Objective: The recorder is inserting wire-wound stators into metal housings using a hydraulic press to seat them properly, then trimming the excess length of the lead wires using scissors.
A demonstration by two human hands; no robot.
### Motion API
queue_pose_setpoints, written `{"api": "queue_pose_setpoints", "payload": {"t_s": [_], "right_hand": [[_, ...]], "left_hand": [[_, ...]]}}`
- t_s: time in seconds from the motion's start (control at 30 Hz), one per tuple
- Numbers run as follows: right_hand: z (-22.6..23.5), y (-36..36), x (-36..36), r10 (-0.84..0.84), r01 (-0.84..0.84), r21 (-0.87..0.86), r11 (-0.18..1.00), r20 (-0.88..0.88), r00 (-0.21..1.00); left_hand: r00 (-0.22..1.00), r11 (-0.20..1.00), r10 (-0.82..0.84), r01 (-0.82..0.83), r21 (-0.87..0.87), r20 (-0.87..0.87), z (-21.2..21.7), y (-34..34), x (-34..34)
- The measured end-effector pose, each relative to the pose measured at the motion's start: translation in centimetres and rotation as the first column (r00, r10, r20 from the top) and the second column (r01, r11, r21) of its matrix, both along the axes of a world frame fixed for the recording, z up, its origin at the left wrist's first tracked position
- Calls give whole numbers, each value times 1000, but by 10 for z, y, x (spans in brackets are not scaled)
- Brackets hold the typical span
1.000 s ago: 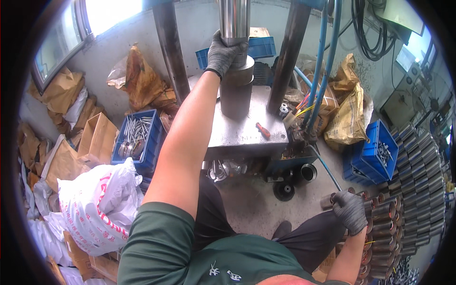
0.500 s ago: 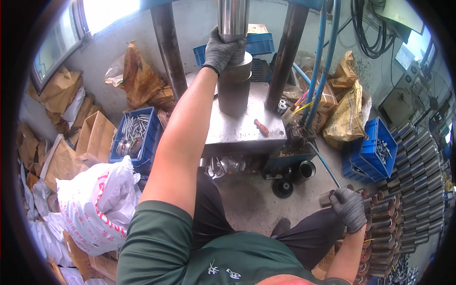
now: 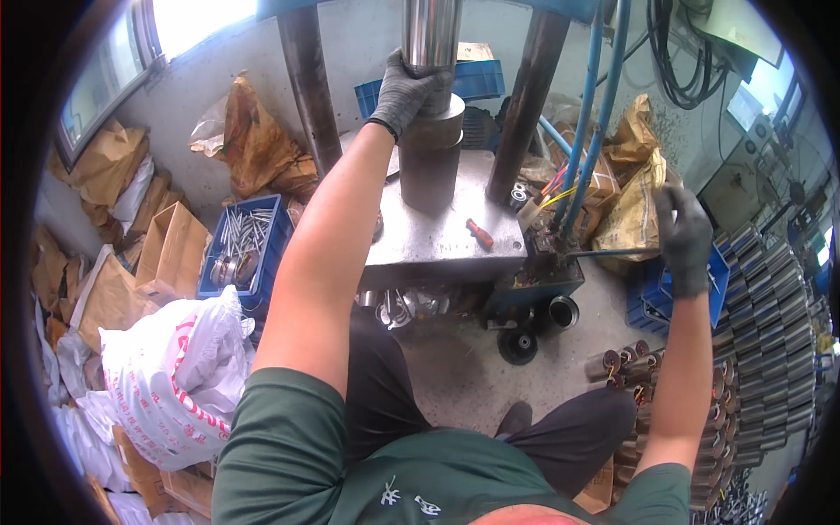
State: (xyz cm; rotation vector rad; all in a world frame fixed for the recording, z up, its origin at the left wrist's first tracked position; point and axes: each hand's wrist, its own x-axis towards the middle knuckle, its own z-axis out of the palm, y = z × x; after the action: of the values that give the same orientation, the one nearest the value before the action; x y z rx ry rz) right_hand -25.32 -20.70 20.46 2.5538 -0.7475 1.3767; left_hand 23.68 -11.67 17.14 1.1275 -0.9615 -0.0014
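Note:
My gloved left hand [image 3: 407,92] reaches up to the press, fingers curled around a metal part where the shiny ram [image 3: 430,31] meets the dark steel cylinder [image 3: 429,166]. The cylinder stands upright on the grey press table [image 3: 437,241]. Out to the right, my gloved right hand [image 3: 684,241] is raised and closed on the end of a thin lever rod [image 3: 604,253] that sticks out from the press's side. A small red-handled tool [image 3: 479,233] lies on the table beside the cylinder.
A blue crate of metal rods [image 3: 245,245] and a white sack [image 3: 171,367] sit at the left among brown paper bags. Blue hoses [image 3: 595,114] run down the right column. Stacked metal tubes [image 3: 761,350] line the right, and round parts [image 3: 518,343] lie on the floor.
My right hand has risen from the tubes near the floor to the lever rod and closed on it. The left hand has stayed on the part under the ram.

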Motion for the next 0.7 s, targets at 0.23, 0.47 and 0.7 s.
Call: {"api": "queue_pose_setpoints", "payload": {"t_s": [0.23, 0.47, 0.7], "right_hand": [[13, -11, -5, 1, 27, 195, 980, -142, 990], [-66, 104, -95, 220, 70, 463, 883, -541, 812], [-112, 136, -118, 187, 132, 489, 862, -549, 815]], "left_hand": [[999, 999, -22, 23, -22, 35, 3, 2, -15], [809, 871, -479, 387, -304, -341, 14, -28, 15], [978, 984, -166, 156, -82, -128, 24, -4, -46]]}}
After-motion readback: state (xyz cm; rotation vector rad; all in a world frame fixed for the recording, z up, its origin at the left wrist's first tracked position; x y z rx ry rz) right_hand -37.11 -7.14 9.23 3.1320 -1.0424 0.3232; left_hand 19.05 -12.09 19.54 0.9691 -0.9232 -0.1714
